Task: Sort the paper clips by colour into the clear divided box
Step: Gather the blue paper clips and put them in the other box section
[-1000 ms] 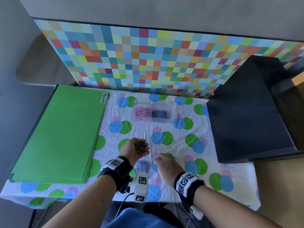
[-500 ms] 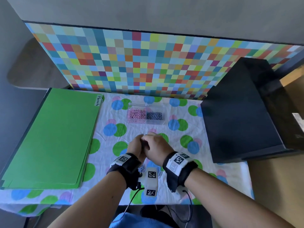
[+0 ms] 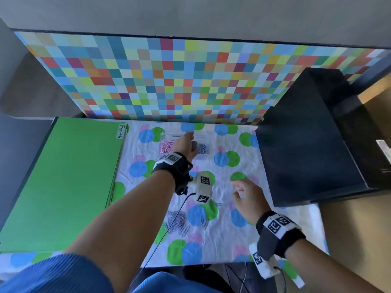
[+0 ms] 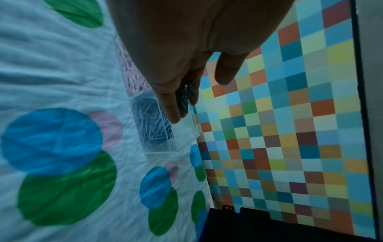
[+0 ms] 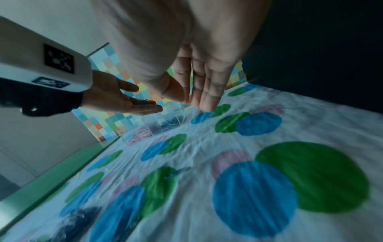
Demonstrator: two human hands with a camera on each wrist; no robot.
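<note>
**A:** Where is the clear divided box [image 3: 186, 145] being shown, and what is being kept in it?

**B:** It is being shown at the far middle of the spotted tablecloth [image 3: 232, 233], near the checkered back panel [image 3: 169, 81]. Pink paper clips [image 3: 166, 145] are being held in its left compartment, grey-blue ones [image 3: 203, 148] in the compartment beside it.

**A:** How are the hands being held?

**B:** The left hand [image 3: 185, 145] is being held over the box, palm up, fingers nearly straight, with a few dark clips [image 5: 143, 102] being carried on them. The right hand [image 3: 247, 194] is being held just above the cloth, fingers straight and close together, nothing gripped.

**A:** What else is being shown?

**B:** A loose pile of clips [image 3: 176, 223] is lying near the front edge. A green folder stack [image 3: 61, 182] is lying at the left, a black box [image 3: 313, 140] at the right.
</note>
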